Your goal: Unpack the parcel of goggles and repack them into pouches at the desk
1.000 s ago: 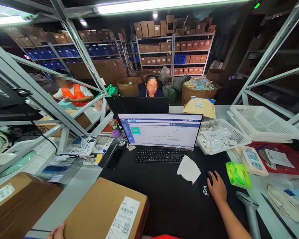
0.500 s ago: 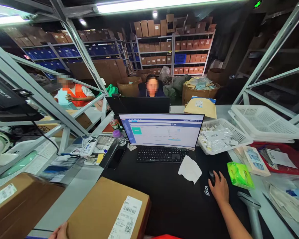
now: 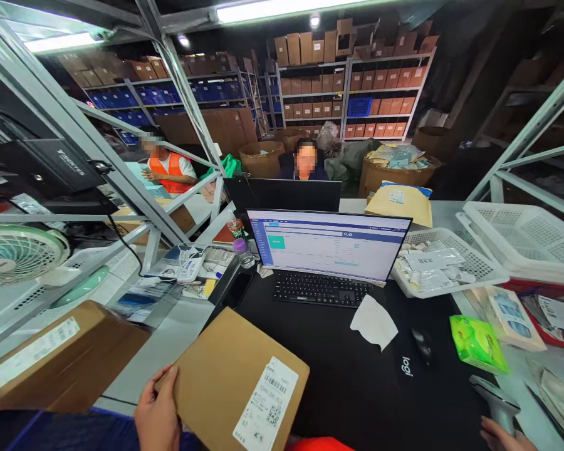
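My left hand (image 3: 157, 410) grips the left edge of a brown cardboard box (image 3: 225, 369) that carries a white shipping label (image 3: 266, 407), low at the front of the black desk mat (image 3: 352, 388). Only part of my right hand (image 3: 502, 436) shows in the bottom right corner. It lies just below the grey handle of a barcode scanner (image 3: 496, 401), and its fingers are mostly out of frame. The black mouse (image 3: 423, 344) lies alone on the mat.
A monitor (image 3: 331, 244) and keyboard (image 3: 322, 289) stand ahead, with a white tissue (image 3: 373, 321) beside them. A second labelled box (image 3: 61, 354) and a fan (image 3: 14, 254) are on the left. White baskets (image 3: 491, 272) and a green packet (image 3: 478, 343) sit right. Two people work beyond the desk.
My right hand left the mouse and dropped to the scanner at the bottom right. My left hand moved up along the box edge, and the view turned left.
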Demonstrator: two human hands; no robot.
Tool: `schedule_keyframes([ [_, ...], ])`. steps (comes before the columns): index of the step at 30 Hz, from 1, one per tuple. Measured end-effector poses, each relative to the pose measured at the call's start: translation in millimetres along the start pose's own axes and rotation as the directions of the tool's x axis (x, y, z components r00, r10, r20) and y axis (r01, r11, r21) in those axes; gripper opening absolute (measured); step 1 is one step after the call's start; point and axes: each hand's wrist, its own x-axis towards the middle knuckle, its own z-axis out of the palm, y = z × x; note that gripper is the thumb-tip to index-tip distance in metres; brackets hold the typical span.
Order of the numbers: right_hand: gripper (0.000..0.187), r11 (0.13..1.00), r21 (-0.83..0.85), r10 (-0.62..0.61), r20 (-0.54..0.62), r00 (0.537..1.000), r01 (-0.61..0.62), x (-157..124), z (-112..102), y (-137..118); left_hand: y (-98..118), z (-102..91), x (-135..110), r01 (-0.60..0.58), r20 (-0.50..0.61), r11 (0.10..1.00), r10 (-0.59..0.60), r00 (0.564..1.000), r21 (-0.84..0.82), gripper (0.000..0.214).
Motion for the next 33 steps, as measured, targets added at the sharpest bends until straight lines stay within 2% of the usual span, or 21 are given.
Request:
schedule_keyframes([
  [2,0.019,0.98,0.088,0.17,0.084,0.982,-0.177,2,0,-17,16,7.6,-7,0.102,0.032,0.994,-0.101,0.994,-0.028,0.057],
  [4,0.019,0.98,0.032,0.194,0.087,0.977,-0.197,-12,2,-46,32,15.6,-17,0.072,0.04,0.996,-0.07,0.997,-0.043,0.055],
  [6,0.028,0.991,0.042,0.116,0.205,0.972,-0.127,-44,10,-83,47,25.3,-28,0.009,0.047,0.999,-0.007,0.999,-0.043,0.053],
  [7,0.038,0.994,0.076,0.05,0.321,0.946,-0.079,-66,17,-103,54,30.9,-33,-0.021,0.049,0.999,0.023,0.999,-0.042,0.053],
  [8,0.046,0.994,0.1,-0.004,0.44,0.898,-0.044,-90,27,-124,60,36.7,-38,-0.041,0.06,0.997,0.044,0.997,-0.06,0.052],
  [9,0.051,0.992,0.123,-0.07,0.551,0.831,0.002,-117,38,-144,66,42.4,-43,-0.049,0.071,0.995,0.055,0.996,-0.084,0.052],
  [11,0.058,0.992,0.121,-0.122,0.747,0.653,0.047,-168,61,-178,75,51.6,-52,-0.063,0.088,0.989,0.076,0.993,-0.134,0.048],
  [13,0.058,0.995,0.077,-0.1,0.87,0.483,0.068,-209,81,-201,80,56.8,-58,-0.082,0.099,0.983,0.099,0.99,-0.162,0.045],
  [15,0.051,0.993,0.038,-0.08,0.918,0.389,0.114,-235,93,-214,82,58.3,-61,-0.114,0.109,0.981,0.132,0.985,-0.16,0.043],
  [16,0.045,0.99,0.023,-0.073,0.929,0.363,0.139,-242,96,-218,82,58.1,-62,-0.134,0.115,0.98,0.151,0.982,-0.15,0.043],
  [20,0.025,0.979,0.013,-0.077,0.947,0.313,0.201,-252,99,-228,82,55.8,-60,-0.192,0.121,0.978,0.202,0.972,-0.086,0.044],
  [23,0.022,0.975,0.018,-0.079,0.959,0.273,0.221,-255,99,-232,83,54.1,-58,-0.179,0.118,0.982,0.185,0.976,-0.065,0.046],
  [28,0.034,0.977,-0.005,-0.071,0.936,0.344,0.214,-261,97,-226,85,51.2,-58,-0.128,0.122,0.991,0.131,0.984,-0.036,0.047],
  [33,0.047,0.967,-0.013,-0.087,0.921,0.381,0.254,-268,88,-221,85,50.4,-57,-0.128,0.126,0.992,0.128,0.984,-0.011,0.048],
])
